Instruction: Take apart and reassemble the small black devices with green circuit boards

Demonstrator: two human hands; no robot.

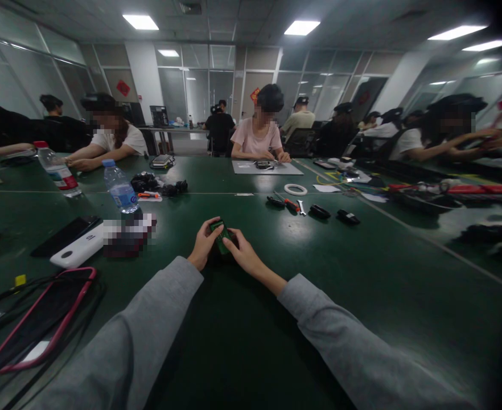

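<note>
My left hand (202,244) and my right hand (246,256) meet over the middle of the table. Between them they hold a small, dark-edged green circuit board (221,235), tilted up towards me. Both thumbs lie on its face, while the other fingers curl behind it and are partly hidden. Fine detail on the board is too small to read. Beyond my right hand lie a screwdriver (292,206) with an orange-red and black handle, a small silver wrench (301,208) and black rounded pieces, among them one (320,212) near the wrench.
On the left stand two water bottles, one blue-capped (120,188) and one red-capped (58,171). Phones, a white power bank (80,246) and a pink-edged phone (41,322) with cables lie nearer. A white ring (296,193) lies ahead. Across the table a person (255,136) works on a white mat.
</note>
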